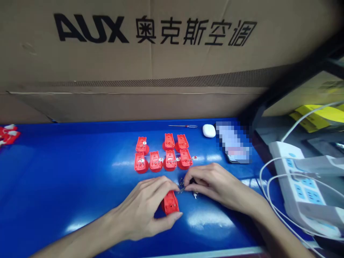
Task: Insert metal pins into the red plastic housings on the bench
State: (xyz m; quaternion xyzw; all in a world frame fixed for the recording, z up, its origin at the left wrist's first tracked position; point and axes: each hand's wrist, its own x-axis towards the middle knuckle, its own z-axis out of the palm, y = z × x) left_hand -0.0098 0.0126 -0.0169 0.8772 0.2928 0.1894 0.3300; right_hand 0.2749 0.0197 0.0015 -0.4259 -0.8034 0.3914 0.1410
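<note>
My left hand [150, 204] is wrapped round a red plastic housing [171, 203], its open side facing up. The thumb lies along its near edge and the fingers along the far side. Just right of it, my right hand [212, 182] has thumb and forefinger brought together at a small cluster of thin metal pieces [181, 183]. What sits between those fingertips is too small to make out. A small silvery part [195, 195] lies under the right hand. Beyond both hands stand several similar red housings [155, 161] in two rows, most with small pale metal parts on them.
A screwdriver [185, 126], a white rounded case [209, 130] and a phone [233, 143] lie at the back of the blue table [67, 179]. White cables and a power strip [298, 182] occupy the right side. A large cardboard box [134, 64] walls off the back.
</note>
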